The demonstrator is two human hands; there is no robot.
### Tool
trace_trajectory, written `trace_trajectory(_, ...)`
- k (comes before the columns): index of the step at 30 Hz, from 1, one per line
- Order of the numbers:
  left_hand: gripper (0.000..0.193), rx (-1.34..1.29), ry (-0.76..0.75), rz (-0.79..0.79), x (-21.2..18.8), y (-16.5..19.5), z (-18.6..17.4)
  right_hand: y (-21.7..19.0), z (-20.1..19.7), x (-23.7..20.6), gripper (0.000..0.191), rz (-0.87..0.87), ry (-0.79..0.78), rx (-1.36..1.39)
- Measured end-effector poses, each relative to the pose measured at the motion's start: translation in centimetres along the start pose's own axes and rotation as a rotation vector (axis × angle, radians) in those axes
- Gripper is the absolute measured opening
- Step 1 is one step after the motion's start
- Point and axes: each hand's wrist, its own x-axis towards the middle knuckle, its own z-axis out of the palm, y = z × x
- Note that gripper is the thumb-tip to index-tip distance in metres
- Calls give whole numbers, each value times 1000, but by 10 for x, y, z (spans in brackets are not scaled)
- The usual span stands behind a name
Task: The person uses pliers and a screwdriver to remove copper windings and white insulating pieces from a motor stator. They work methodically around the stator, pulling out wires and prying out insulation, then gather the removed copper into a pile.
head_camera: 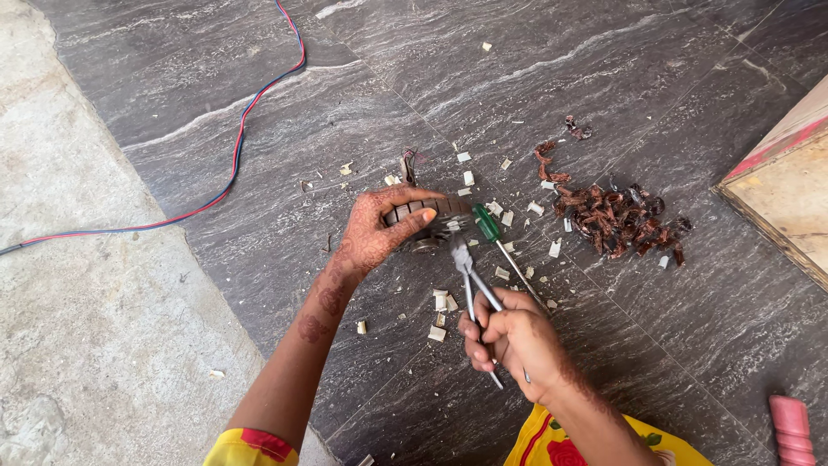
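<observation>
Right fingers [483, 332] around pliers [470, 276], probably.

Pliers [466, 274] lie between motor part [429, 226] and, seemingly, wire scraps [617, 220].

A red-and-blue cable [235, 155], a heap of copper wire scraps [617, 217], a pink handle [791, 429]
</observation>
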Motion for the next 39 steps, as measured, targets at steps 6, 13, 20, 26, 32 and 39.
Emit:
trace_trajectory(6, 38, 12, 4, -86, 2, -2, -1, -1, 1, 16, 26, -152, 105, -549)
trace_trajectory(13, 38, -13, 17, -74, -1, -5, -2, -10, 14, 8, 38, 14, 17, -352)
trace_trajectory(20, 39, -21, -19, -28, -2, -3, -5, -21, 18, 13, 42, 60, -91, -50)
trace_trajectory(26, 39, -51, -26, -63, -5, -1, -8, -13, 7, 21, 38, 92, -146, 317)
trace_trajectory(32, 40, -162, -35, -51, -4, -10, -13, -7, -17, 35, 31, 43, -182, 178)
trace_trajectory(39, 39, -101, -120, -100, 11, -14, -22, -5, -26, 35, 31, 36, -83, 120)
